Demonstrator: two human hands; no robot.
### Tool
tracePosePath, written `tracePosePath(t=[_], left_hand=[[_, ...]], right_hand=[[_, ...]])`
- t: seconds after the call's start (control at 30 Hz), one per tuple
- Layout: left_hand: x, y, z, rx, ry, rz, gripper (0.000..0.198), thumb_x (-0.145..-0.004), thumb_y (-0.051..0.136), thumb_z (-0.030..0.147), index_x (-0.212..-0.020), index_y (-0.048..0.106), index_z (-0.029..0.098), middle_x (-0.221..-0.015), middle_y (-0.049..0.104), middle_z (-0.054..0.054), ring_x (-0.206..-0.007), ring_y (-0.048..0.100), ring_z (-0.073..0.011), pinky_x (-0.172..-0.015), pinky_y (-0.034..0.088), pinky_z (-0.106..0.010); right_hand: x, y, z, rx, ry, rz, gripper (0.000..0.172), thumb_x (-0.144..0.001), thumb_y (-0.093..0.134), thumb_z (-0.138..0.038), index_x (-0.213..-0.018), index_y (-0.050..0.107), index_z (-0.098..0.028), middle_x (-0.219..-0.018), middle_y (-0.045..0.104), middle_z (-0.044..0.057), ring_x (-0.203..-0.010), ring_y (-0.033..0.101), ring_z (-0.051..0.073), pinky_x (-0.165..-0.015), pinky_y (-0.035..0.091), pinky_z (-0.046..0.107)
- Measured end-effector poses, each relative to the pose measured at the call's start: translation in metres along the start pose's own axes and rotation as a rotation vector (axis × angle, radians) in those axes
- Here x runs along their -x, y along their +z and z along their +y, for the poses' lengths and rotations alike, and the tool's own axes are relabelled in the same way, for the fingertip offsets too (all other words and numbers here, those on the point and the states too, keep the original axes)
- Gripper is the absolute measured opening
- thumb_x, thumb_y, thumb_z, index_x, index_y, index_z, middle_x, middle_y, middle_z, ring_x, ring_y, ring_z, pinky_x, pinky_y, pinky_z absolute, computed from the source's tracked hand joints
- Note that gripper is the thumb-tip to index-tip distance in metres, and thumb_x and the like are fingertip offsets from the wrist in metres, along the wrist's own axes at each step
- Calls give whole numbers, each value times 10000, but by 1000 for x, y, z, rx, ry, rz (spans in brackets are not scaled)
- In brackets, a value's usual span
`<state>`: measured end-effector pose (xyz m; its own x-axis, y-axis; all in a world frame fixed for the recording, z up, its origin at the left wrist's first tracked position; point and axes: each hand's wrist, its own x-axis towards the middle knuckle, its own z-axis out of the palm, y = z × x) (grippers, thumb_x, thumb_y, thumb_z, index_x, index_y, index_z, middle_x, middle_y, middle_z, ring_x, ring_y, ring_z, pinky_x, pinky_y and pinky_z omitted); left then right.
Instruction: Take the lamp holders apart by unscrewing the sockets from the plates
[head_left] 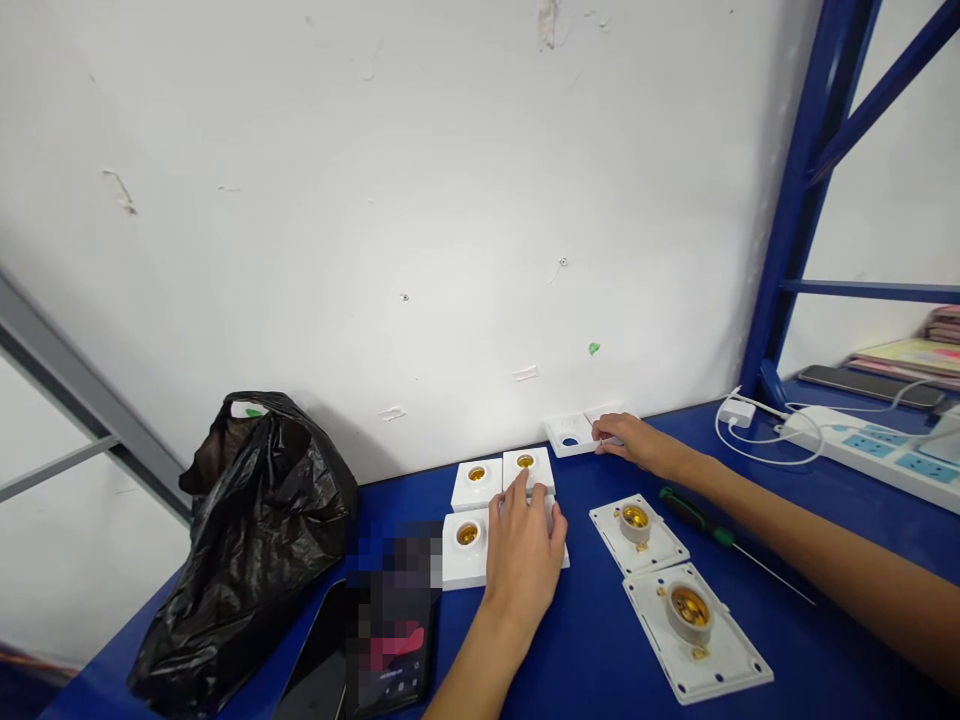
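Resting on a square cluster of white lamp sockets [475, 484] in the middle of the blue desk [592, 660], the left hand [525, 548] lies palm down. Its grip is open, with the fingers stretched over the near-right block and the fingertips reaching the far-right one. It presses on them and holds nothing. The blocks sit edge to edge, so a sideways push from that flat palm could slide them apart or nudge one towards the phone [375, 640] just to the left.

Further back, by the wall, the right hand [628, 438] touches a white cover plate [568, 436]. Whether its grip has closed on the plate or only rests on it cannot be told from this view. The plate looks thin and smooth, so a loose pinch could let it slip or knock it against the wall.

Two opened socket bases [637, 535] [694, 630] lie under the right forearm, brass parts upward, and a green-handled screwdriver [697, 515] lies beside them. An arm drawn back low could sweep the bases or roll the tool away.

A black plastic bag [255, 530] slumps well to the left. A power strip [877, 450] and its cables lie off to the right, apart from both hands.
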<state>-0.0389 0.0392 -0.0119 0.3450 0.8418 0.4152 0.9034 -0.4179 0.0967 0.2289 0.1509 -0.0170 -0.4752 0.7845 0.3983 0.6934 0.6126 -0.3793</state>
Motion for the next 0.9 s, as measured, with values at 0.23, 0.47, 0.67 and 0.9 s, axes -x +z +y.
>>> tracePosePath(t=[0.23, 0.47, 0.67, 0.9], left_hand=[[1, 2, -1, 8, 5, 2, 198, -1056, 486, 180, -1184, 636, 168, -1479, 593, -218, -1405, 565, -355, -1099, 494, -579], [2, 4, -2, 19, 10, 15, 208, -1069, 458, 191, -1187, 629, 197, -1455, 611, -187, -1400, 566, -351, -1100, 494, -589], [2, 1, -2, 46, 1, 14, 212, -1065, 468, 180, -1200, 629, 207, -1432, 609, -157, -1363, 574, -331, -1100, 495, -551], [3, -6, 5, 85, 17, -7, 235, -1050, 467, 171, -1206, 631, 233, -1194, 695, -83, -1158, 654, -295, -1057, 510, -506]], right_hand=[[19, -12, -8, 20, 36, 79, 227, -956, 636, -334, -1167, 679, -261, -1219, 708, 115, -1186, 642, 345, -1066, 445, 544], [61, -21, -18, -25, 130, 41, 208, -1014, 546, -384, -1085, 704, -269, -1026, 731, 78, -990, 691, 286, -991, 510, 486], [68, -29, -19, -45, 244, -63, 276, -1038, 516, -459, -1029, 720, -273, -693, 660, 5, -605, 600, 198, -590, 442, 317], [74, -35, -17, -37, 276, -126, 283, -1015, 548, -505, -1100, 730, -305, -706, 669, 10, -623, 621, 209, -596, 426, 320]])
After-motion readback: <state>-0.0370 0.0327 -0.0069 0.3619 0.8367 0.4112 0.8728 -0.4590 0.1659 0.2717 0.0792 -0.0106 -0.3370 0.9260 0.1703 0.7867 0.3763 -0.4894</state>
